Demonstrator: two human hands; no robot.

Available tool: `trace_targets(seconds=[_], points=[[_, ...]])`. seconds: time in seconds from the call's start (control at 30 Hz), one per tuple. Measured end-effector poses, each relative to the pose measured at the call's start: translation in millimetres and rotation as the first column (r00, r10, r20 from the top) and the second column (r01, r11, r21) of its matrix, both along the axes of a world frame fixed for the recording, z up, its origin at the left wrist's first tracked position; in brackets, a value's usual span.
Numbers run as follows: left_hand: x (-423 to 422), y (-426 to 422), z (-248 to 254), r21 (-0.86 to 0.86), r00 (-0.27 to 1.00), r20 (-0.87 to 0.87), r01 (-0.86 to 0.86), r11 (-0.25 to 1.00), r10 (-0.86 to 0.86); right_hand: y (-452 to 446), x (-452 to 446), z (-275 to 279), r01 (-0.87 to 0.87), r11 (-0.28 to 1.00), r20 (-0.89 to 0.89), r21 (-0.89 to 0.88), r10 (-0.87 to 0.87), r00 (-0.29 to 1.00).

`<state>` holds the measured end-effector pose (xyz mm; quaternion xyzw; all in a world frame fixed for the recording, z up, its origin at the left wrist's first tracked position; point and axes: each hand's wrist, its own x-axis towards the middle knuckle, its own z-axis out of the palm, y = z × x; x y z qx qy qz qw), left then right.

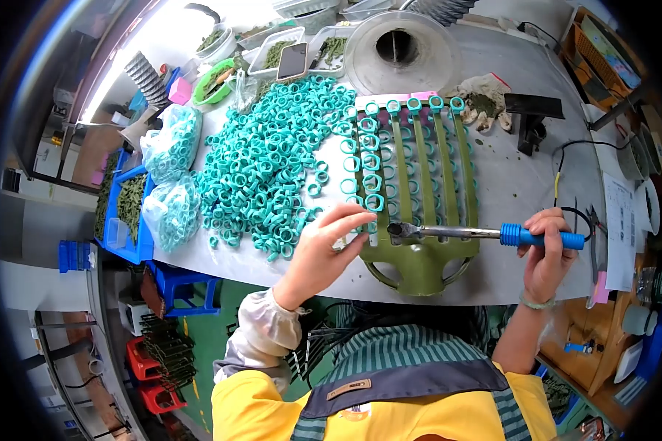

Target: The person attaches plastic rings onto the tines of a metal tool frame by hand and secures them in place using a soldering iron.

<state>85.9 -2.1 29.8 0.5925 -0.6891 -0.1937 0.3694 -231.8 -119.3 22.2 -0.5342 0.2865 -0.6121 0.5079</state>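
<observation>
My right hand (548,250) is wrapped round the blue handle of a soldering iron (460,231). Its metal shaft points left, and the dark tip is over the olive-green slotted frame (408,268). Left of the tip, my left hand (324,250) has its thumb and fingertips bent in around a teal ring, partly hidden by the fingers, at the frame's left strip. Just above those fingertips is another teal ring (374,202). Columns of teal rings line the strips. To the left lies a large heap of loose teal rings (261,169).
Plastic bags of rings (173,143) and a blue crate (143,242) are at the left. Along the back are a phone (293,61), a green basket (213,82) and a round clear cover (368,66). A black stand (531,125), a glove (485,99) and a cable lie right.
</observation>
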Motion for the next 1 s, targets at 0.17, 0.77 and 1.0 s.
trace_targets(seconds=[0.17,0.77,1.0], points=[[-7.0,-7.4,-17.4,-0.055,0.979,0.199,0.045,0.997,-0.033,-0.4,6.3,-10.8,-0.031,1.000,0.046,0.002,0.031,0.998],[94.9,-29.4,-50.6,-0.172,0.719,0.557,-0.391,0.904,0.417,2.3,-8.1,8.0,0.001,0.999,-0.009,0.037,-0.001,1.000],[113.0,-32.8,-74.3,-0.120,0.682,0.613,-0.419,0.900,0.399,1.1,-11.6,10.5,0.072,0.997,-0.032,0.021,-0.071,0.997]])
